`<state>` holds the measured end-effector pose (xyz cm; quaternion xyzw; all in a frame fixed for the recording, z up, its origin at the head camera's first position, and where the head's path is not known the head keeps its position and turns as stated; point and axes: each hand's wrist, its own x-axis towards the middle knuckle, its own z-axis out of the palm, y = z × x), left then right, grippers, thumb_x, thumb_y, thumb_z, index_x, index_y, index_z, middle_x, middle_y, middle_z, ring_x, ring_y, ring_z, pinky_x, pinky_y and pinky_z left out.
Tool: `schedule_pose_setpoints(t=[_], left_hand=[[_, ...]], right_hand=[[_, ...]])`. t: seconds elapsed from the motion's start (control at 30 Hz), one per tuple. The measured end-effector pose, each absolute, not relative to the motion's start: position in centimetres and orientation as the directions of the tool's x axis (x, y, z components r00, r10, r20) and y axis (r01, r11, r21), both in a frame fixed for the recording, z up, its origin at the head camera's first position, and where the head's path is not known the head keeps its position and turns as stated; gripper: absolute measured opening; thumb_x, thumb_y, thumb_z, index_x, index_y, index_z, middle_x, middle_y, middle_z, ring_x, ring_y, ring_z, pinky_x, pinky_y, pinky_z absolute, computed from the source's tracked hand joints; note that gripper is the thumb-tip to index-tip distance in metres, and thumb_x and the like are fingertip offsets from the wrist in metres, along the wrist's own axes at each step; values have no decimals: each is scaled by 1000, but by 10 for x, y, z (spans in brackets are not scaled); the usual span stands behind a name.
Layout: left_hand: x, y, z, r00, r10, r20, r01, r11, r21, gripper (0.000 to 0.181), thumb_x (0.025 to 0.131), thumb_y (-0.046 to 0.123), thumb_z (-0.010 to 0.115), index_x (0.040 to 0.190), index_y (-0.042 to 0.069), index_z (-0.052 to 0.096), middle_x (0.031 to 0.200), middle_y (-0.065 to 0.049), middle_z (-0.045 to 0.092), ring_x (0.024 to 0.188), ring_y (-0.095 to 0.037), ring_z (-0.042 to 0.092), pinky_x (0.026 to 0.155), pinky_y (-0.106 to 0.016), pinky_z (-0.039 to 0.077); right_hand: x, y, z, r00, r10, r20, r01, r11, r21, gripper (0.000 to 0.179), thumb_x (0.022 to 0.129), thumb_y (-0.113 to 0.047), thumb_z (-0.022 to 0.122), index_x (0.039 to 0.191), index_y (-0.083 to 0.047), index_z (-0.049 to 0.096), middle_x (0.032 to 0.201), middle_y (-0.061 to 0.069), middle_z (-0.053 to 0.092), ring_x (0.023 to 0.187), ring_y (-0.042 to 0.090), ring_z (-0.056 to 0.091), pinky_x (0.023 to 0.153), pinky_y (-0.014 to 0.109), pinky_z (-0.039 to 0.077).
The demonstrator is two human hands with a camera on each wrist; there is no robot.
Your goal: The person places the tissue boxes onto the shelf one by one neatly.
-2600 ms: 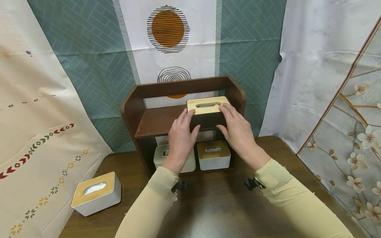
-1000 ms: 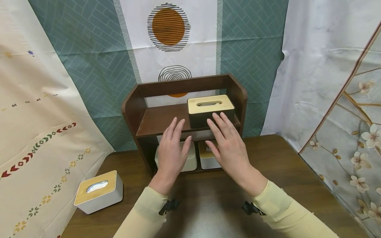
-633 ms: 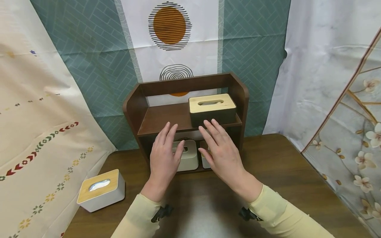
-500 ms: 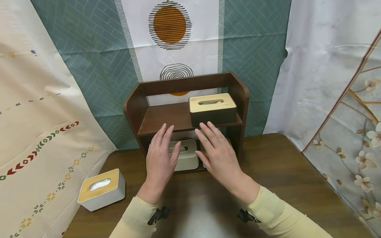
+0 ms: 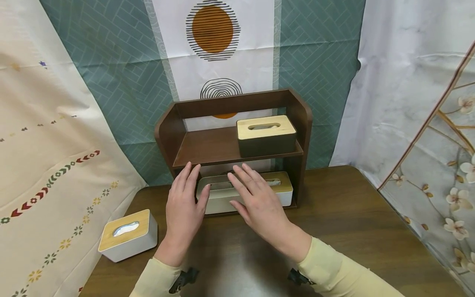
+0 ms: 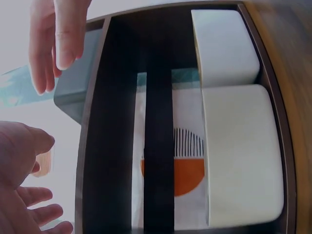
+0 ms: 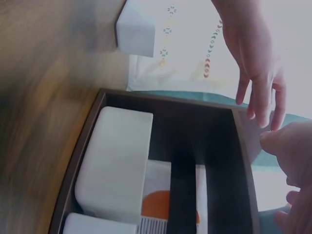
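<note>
Both my hands hover in front of a brown two-tier shelf [image 5: 208, 147], holding nothing. My left hand [image 5: 185, 212] has its fingers extended and thumb apart, in front of the lower tier's left end. The right hand [image 5: 259, 208], fingers also extended, overlaps the lower tissue boxes in the head view. A black tissue box [image 5: 266, 144] with a pale wooden lid sits on the upper tier at the right. Below are a cream tissue box [image 5: 219, 205], partly hidden by my hands, and a white tissue box [image 5: 286, 194] with a wooden lid.
Another white tissue box [image 5: 130, 247] with a wooden lid stands on the wooden table [image 5: 345, 214], left of the shelf. Patterned cloths hang behind and at both sides, with a teal one [image 5: 319, 74] at the back.
Both hands have let go of the black tissue box, left on the upper tier. They have drawn back, down and to the left, with fingers extended.
</note>
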<state>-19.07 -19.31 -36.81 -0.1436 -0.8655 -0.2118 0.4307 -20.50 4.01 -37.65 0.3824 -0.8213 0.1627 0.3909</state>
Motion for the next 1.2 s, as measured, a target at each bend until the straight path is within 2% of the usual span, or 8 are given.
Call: schedule_pose_setpoints(t=[0.2, 0.43, 0.77, 1.0, 1.2], left_hand=[[-182, -211, -373, -627, 30, 778, 374, 889, 266, 63, 100, 14, 83, 157, 3, 58, 164, -23, 52, 145, -51, 52, 118, -68, 42], [-172, -233, -378, -668, -30, 744, 298, 905, 305, 66, 99, 10, 83, 159, 5, 57, 165, -24, 51, 147, -50, 51, 117, -71, 41], [-160, -270, -390, -654, -72, 753, 258, 915, 311, 62, 97, 8, 83, 154, 2, 60, 160, -27, 54, 144, -53, 52, 113, -71, 42], [-152, -293, -399, -633, -88, 769, 236, 924, 300, 60, 96, 6, 83, 151, -1, 61, 159, -28, 55, 141, -54, 53, 110, -70, 43], [-144, -311, -405, -632, -124, 765, 198, 928, 314, 60, 94, 5, 84, 150, 1, 63, 158, -27, 56, 140, -54, 54, 106, -71, 44]], right_hand=[[-203, 28, -383, -432, -526, 732, -766, 643, 10, 73, 100, -28, 86, 162, -6, 53, 172, 15, 45, 162, 33, 37, 131, 46, 30], [-202, 10, -392, -423, -553, 718, -792, 610, 2, 73, 101, -30, 85, 163, -7, 53, 171, 15, 46, 160, 34, 41, 131, 45, 30], [-199, -13, -403, -461, -584, 668, -796, 604, -22, 69, 106, -34, 78, 165, -9, 50, 171, 12, 46, 161, 31, 40, 129, 45, 34], [-199, -27, -412, -449, -607, 656, -799, 602, 10, 72, 103, -36, 81, 163, -9, 51, 170, 12, 48, 159, 31, 42, 128, 44, 37], [-199, -39, -418, -455, -637, 623, -793, 608, 43, 70, 106, -40, 77, 164, -11, 51, 170, 11, 48, 159, 30, 43, 128, 42, 35]])
